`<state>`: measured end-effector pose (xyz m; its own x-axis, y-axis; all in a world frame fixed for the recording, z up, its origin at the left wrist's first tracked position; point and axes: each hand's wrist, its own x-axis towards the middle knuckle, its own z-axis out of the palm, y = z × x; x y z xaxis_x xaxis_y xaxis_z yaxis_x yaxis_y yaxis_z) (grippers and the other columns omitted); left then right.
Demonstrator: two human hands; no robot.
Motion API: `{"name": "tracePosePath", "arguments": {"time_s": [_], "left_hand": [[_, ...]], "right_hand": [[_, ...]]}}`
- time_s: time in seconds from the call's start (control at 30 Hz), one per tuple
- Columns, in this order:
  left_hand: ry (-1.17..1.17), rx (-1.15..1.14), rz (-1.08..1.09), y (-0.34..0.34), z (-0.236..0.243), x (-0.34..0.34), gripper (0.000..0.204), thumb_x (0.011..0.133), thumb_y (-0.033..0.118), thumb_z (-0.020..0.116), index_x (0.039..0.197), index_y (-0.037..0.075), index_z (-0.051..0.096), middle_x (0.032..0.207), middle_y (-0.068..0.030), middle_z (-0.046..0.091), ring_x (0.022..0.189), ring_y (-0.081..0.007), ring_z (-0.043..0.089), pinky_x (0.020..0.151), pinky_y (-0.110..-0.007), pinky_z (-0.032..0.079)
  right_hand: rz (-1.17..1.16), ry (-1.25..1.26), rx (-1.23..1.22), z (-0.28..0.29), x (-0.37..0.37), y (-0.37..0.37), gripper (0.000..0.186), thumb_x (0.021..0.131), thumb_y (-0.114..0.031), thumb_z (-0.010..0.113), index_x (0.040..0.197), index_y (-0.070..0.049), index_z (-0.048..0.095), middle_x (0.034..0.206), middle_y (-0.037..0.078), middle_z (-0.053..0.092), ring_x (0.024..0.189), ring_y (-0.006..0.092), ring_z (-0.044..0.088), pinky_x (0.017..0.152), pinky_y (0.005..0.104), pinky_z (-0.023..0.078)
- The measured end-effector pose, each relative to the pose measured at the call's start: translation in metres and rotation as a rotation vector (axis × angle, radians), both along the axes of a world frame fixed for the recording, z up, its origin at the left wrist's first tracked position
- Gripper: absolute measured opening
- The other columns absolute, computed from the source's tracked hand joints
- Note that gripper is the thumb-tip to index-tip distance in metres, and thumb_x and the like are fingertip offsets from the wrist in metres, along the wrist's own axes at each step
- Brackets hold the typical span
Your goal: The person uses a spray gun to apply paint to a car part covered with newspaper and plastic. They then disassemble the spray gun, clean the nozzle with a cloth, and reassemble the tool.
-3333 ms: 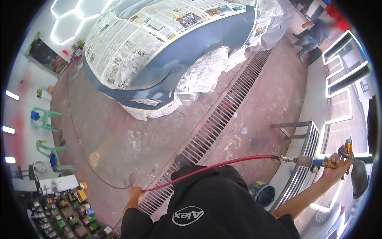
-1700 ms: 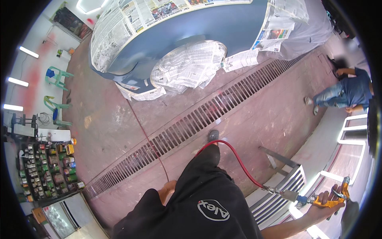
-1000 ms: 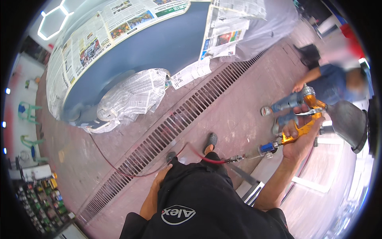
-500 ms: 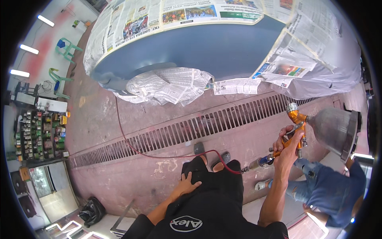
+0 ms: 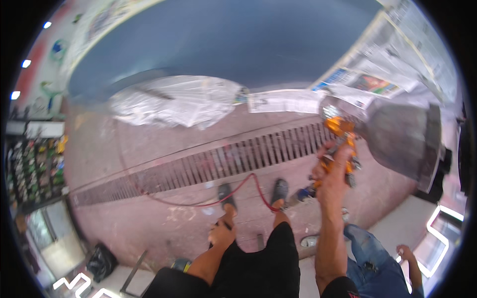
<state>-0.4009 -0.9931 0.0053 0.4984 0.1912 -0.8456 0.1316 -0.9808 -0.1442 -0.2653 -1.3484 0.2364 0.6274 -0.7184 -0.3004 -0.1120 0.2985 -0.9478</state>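
My right hand point(image 5: 332, 161) grips an orange spray gun point(image 5: 340, 126) with a metal nozzle and a large grey cup point(image 5: 397, 139) on its side. A red hose point(image 5: 238, 186) runs from below the gun across the floor. My left hand point(image 5: 222, 229) is low by my leg, fingers curled; anything in them is unclear. Ahead is a grey-blue car panel point(image 5: 223, 37), bordered by masking newspaper point(image 5: 372, 59), with more crumpled paper point(image 5: 179, 102) over the wheel area. The picture is motion-blurred.
A long floor grate point(image 5: 198, 166) crosses before my feet. Another person in jeans point(image 5: 370, 258) is close at lower right. Left are a rack of cans point(image 5: 35, 164), plastic chairs point(image 5: 55, 52) and a black bag point(image 5: 102, 263); a bent metal frame point(image 5: 136, 265) lies lower left.
I have turned to face the car, which now fills more of the upper view. The gun has risen before the panel. My left hand has left the shorts' front, fingers now curled.
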Motion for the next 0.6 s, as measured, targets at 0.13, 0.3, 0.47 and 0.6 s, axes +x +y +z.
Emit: {"name": "tracePosePath", "arguments": {"time_s": [0.13,0.3,0.47,0.6], "left_hand": [[-0.085,-0.003,0.027,-0.025,-0.006,-0.010,0.093,0.094,0.064,0.067,0.160,0.002,0.047,0.150,-0.0347,0.053,0.133,-0.0540,0.059,0.109,-0.059,0.052],[-0.083,0.065,-0.048,-0.037,-0.016,-0.015,0.086,0.094,0.063,0.067,0.154,0.004,0.051,0.141,-0.0283,0.056,0.131,-0.0506,0.058,0.102,-0.060,0.054],[-0.046,0.085,-0.080,-0.042,-0.022,-0.015,0.084,0.094,0.064,0.066,0.151,0.003,0.054,0.139,-0.0281,0.056,0.130,-0.0499,0.058,0.100,-0.059,0.054],[-0.058,0.082,-0.083,-0.040,-0.025,-0.013,0.083,0.094,0.065,0.065,0.147,0.002,0.057,0.138,-0.0281,0.057,0.129,-0.0495,0.057,0.100,-0.058,0.054]], "right_hand": [[0.036,-0.110,-0.022,-0.048,0.030,-0.032,0.051,0.114,-0.055,0.053,0.118,-0.005,0.060,0.090,0.005,0.062,0.055,0.0046,0.041,0.051,0.0243,0.038],[-0.002,-0.186,0.035,-0.081,0.062,-0.048,0.046,0.113,-0.048,0.061,0.113,-0.002,0.064,0.086,0.004,0.062,0.057,0.0026,0.045,0.050,0.0232,0.035],[0.035,-0.174,0.010,-0.099,0.077,-0.048,0.049,0.112,-0.052,0.059,0.111,-0.004,0.064,0.084,0.003,0.061,0.056,0.0028,0.042,0.051,0.0231,0.034],[0.220,-0.132,-0.019,-0.105,0.076,-0.043,0.059,0.111,-0.064,0.052,0.115,-0.006,0.061,0.087,0.004,0.061,0.055,0.0051,0.039,0.054,0.0245,0.034]]}}
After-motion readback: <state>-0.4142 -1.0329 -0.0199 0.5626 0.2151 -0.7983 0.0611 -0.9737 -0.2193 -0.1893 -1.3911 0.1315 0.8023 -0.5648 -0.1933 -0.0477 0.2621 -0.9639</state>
